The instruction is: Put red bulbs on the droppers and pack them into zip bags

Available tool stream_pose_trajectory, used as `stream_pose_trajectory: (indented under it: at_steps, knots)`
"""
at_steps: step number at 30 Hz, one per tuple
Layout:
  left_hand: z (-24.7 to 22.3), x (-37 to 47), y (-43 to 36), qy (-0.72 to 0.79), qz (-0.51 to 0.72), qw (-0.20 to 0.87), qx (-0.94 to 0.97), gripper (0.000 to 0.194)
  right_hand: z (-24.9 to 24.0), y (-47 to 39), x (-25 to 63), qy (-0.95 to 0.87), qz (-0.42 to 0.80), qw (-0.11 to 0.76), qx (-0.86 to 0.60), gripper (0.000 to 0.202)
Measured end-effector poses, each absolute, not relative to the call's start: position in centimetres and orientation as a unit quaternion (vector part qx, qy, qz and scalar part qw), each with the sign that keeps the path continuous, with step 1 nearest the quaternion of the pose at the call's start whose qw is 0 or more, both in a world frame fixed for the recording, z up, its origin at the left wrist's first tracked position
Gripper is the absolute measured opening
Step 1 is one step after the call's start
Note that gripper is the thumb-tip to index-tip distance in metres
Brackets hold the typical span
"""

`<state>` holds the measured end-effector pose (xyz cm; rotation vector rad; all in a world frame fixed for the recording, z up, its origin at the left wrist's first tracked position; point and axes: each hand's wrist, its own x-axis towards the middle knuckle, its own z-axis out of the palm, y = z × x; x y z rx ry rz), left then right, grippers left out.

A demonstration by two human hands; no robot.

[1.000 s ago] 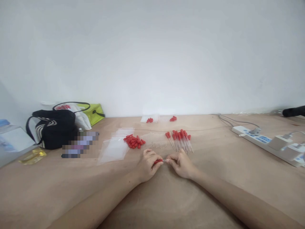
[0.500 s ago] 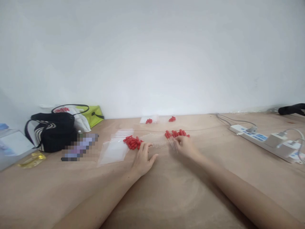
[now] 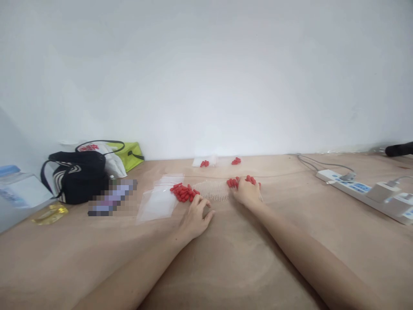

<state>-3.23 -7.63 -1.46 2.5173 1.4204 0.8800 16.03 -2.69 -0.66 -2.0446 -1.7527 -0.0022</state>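
Note:
My left hand rests on the table, thumb and fingers apart, its fingertips by a pile of red capsule-shaped pieces. To its right lies a row of thin pale sticks packed side by side. At the right end of that row, my right hand reaches down with fingers bent together, and what they hold is hidden. Just beyond it sits a second group of red capsule-shaped pieces. A pale stick end shows beside the right hand's outer edge.
Clear plastic bags lie left of the pile. Two small red clusters, one on the left and one on the right, sit near the wall. A power strip with chargers stands right; a black bag and yellow tape are left.
My right hand, which was pinching a few thin pale sticks, has turned and lowered by the right red group; those sticks are now mostly hidden. My left hand has barely moved. The view has shifted slightly.

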Motion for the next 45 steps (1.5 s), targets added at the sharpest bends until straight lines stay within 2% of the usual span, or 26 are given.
stream_pose_trajectory:
  at_steps: [3, 6, 12, 16, 19, 22, 27, 34, 40, 42, 45]
  knots:
    - [-1.6, -3.3, -7.6, 0.470, 0.292, 0.049, 0.832, 0.005, -0.2, -3.0, 16.1, -0.632, -0.006, 0.216, -0.745, 0.035]
    - [-1.9, -3.4, -7.3, 0.483, 0.292, 0.030, 0.825, 0.004, 0.1, -3.3, 15.9, -0.642, -0.009, 0.209, -0.738, 0.030]
    - [-1.4, -4.3, -6.0, 0.538, 0.307, -0.061, 0.783, 0.006, 0.0, -3.2, 14.6, -0.680, -0.006, 0.176, -0.712, 0.026]
    - [0.1, -6.2, -4.6, 0.605, 0.332, -0.129, 0.713, 0.017, -0.3, -2.3, 13.9, -0.655, 0.009, 0.165, -0.737, 0.026]
    - [0.7, -8.0, -3.7, 0.656, 0.330, -0.142, 0.663, 0.024, -0.5, -1.4, 13.7, -0.637, 0.025, 0.157, -0.754, 0.026]
    - [0.8, -9.7, -2.7, 0.691, 0.338, -0.116, 0.628, 0.023, -0.5, -0.7, 13.7, -0.629, 0.026, 0.153, -0.762, 0.025]
    - [1.1, -12.6, -0.7, 0.736, 0.312, 0.026, 0.601, 0.026, -0.3, -0.4, 13.2, -0.629, 0.029, 0.133, -0.765, 0.020]
    - [1.5, -14.2, 2.9, 0.733, 0.265, 0.128, 0.614, 0.020, -0.3, -0.6, 12.3, -0.636, 0.007, 0.122, -0.762, 0.027]
    - [1.5, -13.6, 4.3, 0.745, 0.261, 0.119, 0.602, 0.027, -0.4, -1.3, 12.6, -0.642, -0.025, 0.144, -0.753, 0.027]
    - [2.1, -13.4, 4.0, 0.747, 0.270, 0.101, 0.599, 0.028, -0.7, -1.9, 13.3, -0.648, -0.061, 0.180, -0.737, 0.028]
    - [2.8, -12.6, 2.5, 0.738, 0.315, 0.051, 0.594, 0.025, -1.8, -3.4, 15.4, -0.669, -0.104, 0.280, -0.680, 0.027]
